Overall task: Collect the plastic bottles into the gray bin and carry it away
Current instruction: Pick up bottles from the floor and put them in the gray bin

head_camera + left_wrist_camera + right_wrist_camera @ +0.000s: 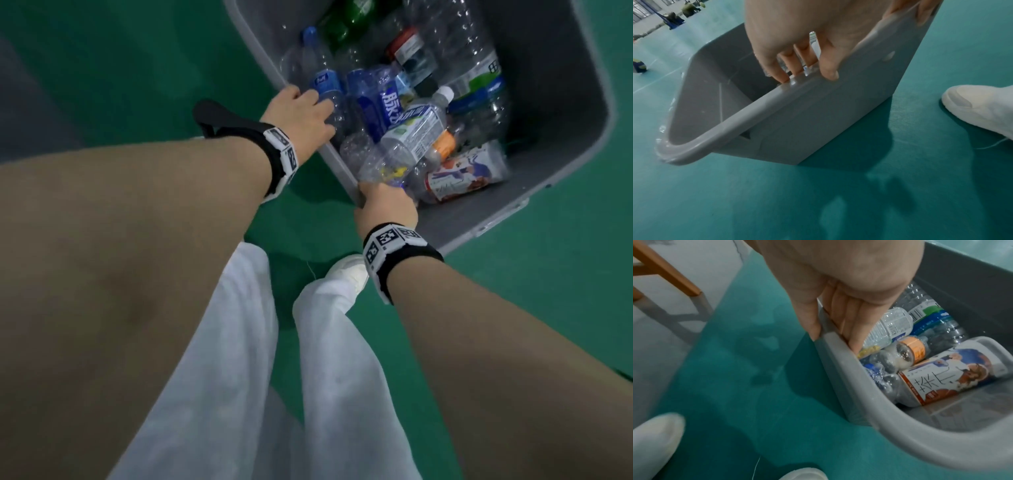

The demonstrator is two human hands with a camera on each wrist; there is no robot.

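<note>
The gray bin (pixel 561 85) sits on the green floor in front of me and holds several plastic bottles. Among them are a blue-labelled bottle (pixel 376 102), a clear one with a white label (pixel 416 128), a picture-labelled tea bottle (pixel 466 173) and a green one (pixel 346 20). Both hands grip the bin's near rim. My left hand (pixel 301 109) has its fingers inside and thumb outside (pixel 807 71). My right hand (pixel 385 205) pinches the rim (pixel 833 337) near the corner, next to the tea bottle (pixel 941 378). The bin (pixel 797 121) looks tilted; whether it is off the floor I cannot tell.
My white trousers (pixel 239 342) and white shoes (pixel 349 270) are just behind the bin. A wooden furniture leg (pixel 668 272) stands to the left in the right wrist view. Dark objects (pixel 674 19) lie far off across the green floor (pixel 818 203).
</note>
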